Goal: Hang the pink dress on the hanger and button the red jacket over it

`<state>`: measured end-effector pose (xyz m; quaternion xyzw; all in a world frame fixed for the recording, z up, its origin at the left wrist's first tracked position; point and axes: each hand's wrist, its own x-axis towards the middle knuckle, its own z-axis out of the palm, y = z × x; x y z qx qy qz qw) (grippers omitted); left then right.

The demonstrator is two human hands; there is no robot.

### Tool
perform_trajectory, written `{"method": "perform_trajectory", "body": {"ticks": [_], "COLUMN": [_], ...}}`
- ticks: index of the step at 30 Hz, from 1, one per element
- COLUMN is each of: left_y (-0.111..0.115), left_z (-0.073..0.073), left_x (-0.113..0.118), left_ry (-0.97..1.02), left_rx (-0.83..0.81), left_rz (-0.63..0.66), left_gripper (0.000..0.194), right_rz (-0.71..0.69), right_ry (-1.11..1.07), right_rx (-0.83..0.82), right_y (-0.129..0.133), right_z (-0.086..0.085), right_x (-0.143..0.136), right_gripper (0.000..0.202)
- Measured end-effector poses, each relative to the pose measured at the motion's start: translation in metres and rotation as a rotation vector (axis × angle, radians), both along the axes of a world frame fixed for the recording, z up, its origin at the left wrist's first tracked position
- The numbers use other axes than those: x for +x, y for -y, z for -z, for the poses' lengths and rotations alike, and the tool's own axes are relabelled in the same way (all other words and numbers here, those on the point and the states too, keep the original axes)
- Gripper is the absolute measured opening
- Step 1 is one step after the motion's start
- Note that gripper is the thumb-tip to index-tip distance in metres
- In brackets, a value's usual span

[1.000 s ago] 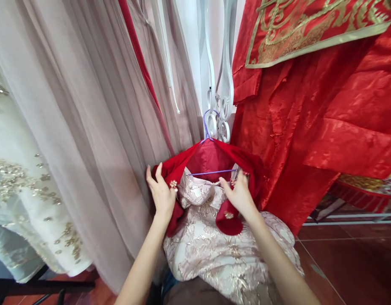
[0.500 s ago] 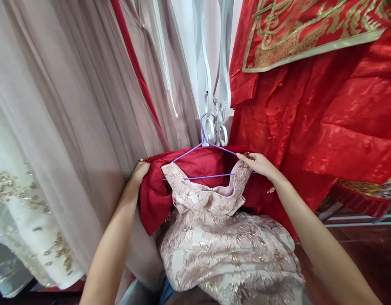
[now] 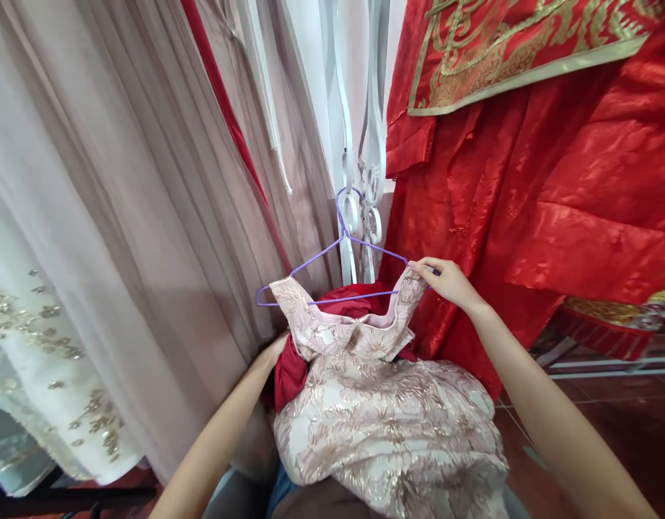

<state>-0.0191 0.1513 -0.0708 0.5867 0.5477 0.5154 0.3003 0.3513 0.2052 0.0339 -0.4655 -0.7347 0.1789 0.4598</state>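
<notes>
A pale pink brocade dress [image 3: 386, 411] with gold floral patterning hangs by its wide shoulder straps on a thin purple hanger [image 3: 317, 258]. My right hand [image 3: 446, 280] pinches the dress's right strap against the hanger's arm, thumb on the near side. My left hand [image 3: 280, 347] reaches behind the dress's left side, beside a dark red garment [image 3: 290, 378]. Its fingers are hidden by the dress and the red cloth. More of the red garment shows through the neckline, behind the dress.
Dusty-pink sheer fabric [image 3: 148, 180] hangs along the left, with a white gold-trimmed gown [image 3: 56, 360] beyond it. White scrolled metalwork [image 3: 371, 187] stands behind the hanger. Bright red satin clothing [image 3: 527, 209] with gold embroidery hangs on the right, above a reddish tiled floor [image 3: 608, 418].
My left hand has moved down and inward, behind the dress. The dark red garment has dropped from behind the hanger and bunched lower. My right hand keeps its grip on the strap.
</notes>
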Motion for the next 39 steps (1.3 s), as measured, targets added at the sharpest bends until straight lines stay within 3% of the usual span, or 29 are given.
{"method": "perform_trajectory", "body": {"ticks": [2, 4, 7, 9, 12, 15, 18, 20, 26, 29, 34, 37, 39], "left_y": [0.003, 0.006, 0.009, 0.013, 0.02, 0.022, 0.017, 0.01, -0.007, -0.008, 0.011, 0.035, 0.052], "left_z": [0.0, -0.011, -0.045, -0.074, -0.108, -0.117, -0.11, -0.104, -0.094, -0.079, -0.043, -0.021, -0.013], "left_x": [-0.01, -0.031, -0.059, -0.063, -0.044, -0.017, -0.003, -0.003, -0.027, -0.042, -0.052, -0.038, -0.023], "left_ry": [0.032, 0.073, 0.175, 0.169, -0.209, -0.509, -0.59, -0.557, -0.179, -0.089, -0.063, -0.208, -0.43], "left_rx": [-0.046, -0.068, -0.003, 0.078, 0.162, 0.343, 0.524, 0.569, 0.377, 0.331, 0.227, 0.191, 0.297], "left_rz": [0.021, 0.018, -0.032, 0.03, 0.078, -0.028, -0.149, -0.164, -0.215, -0.278, -0.319, -0.268, -0.333], "left_gripper": [0.042, 0.042, 0.048, 0.052, 0.047, 0.042, 0.032, 0.03, 0.044, 0.053, 0.052, 0.041, 0.031], "right_rz": [0.014, -0.013, -0.056, -0.077, -0.086, -0.044, 0.0, -0.01, -0.013, 0.101, 0.238, 0.267, 0.273], "right_ry": [0.009, -0.002, -0.023, -0.029, -0.081, -0.16, -0.201, -0.222, -0.36, -0.505, -0.63, -0.623, -0.641], "right_rx": [0.031, 0.029, 0.012, 0.019, 0.068, 0.114, 0.118, 0.095, 0.089, 0.095, 0.084, 0.061, 0.057], "right_y": [-0.001, -0.002, -0.004, -0.004, -0.004, -0.002, 0.001, 0.003, 0.002, 0.001, 0.017, 0.035, 0.044], "right_z": [0.002, 0.005, 0.007, 0.008, 0.01, 0.014, 0.013, 0.009, 0.001, 0.014, 0.054, 0.074, 0.081], "right_x": [0.002, 0.005, 0.008, 0.007, 0.003, -0.001, -0.004, -0.005, 0.004, 0.015, 0.035, 0.046, 0.052], "right_gripper": [0.043, 0.04, 0.037, 0.036, 0.034, 0.032, 0.031, 0.032, 0.033, 0.034, 0.036, 0.034, 0.033]}}
